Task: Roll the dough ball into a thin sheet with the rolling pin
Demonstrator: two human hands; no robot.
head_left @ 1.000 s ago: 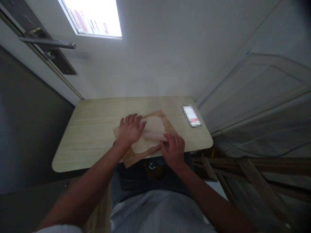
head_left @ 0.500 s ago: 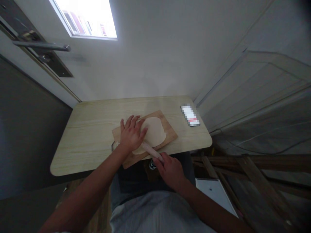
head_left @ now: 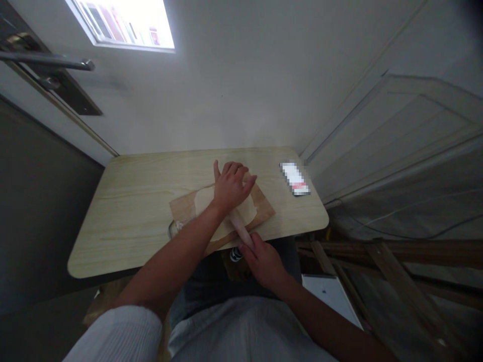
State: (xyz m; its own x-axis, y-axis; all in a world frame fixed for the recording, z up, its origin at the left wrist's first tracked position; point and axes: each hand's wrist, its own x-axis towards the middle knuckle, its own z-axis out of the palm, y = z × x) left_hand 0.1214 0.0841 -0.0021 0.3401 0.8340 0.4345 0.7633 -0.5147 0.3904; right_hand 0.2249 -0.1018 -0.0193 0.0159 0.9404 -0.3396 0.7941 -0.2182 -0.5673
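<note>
A wooden rolling pin (head_left: 242, 229) lies slantwise across a thin, flat sheet of dough (head_left: 204, 199), which covers much of a brown wooden board (head_left: 265, 205). My right hand (head_left: 264, 259) is closed round the near end of the pin, at the table's front edge. Over the far part of the dough, my left hand (head_left: 231, 186) has its palm down on the pin's upper stretch, fingers spread and raised rather than wrapped. That hand and forearm hide the pin's far end and some of the dough. Small dough scraps (head_left: 179, 225) show at the board's left corner.
The board rests on a pale wood-grain table (head_left: 132, 201) with rounded corners. At its right end lies a phone (head_left: 295, 178) with a blurred screen. A white door (head_left: 211, 100) with a metal lever handle (head_left: 49, 61) rises behind. Wooden bars (head_left: 400, 281) stand low at right.
My left hand has moved forward and to the right over the dough, away from my body. My right hand keeps its hold on the pin's near end, and the pin now points more steeply away.
</note>
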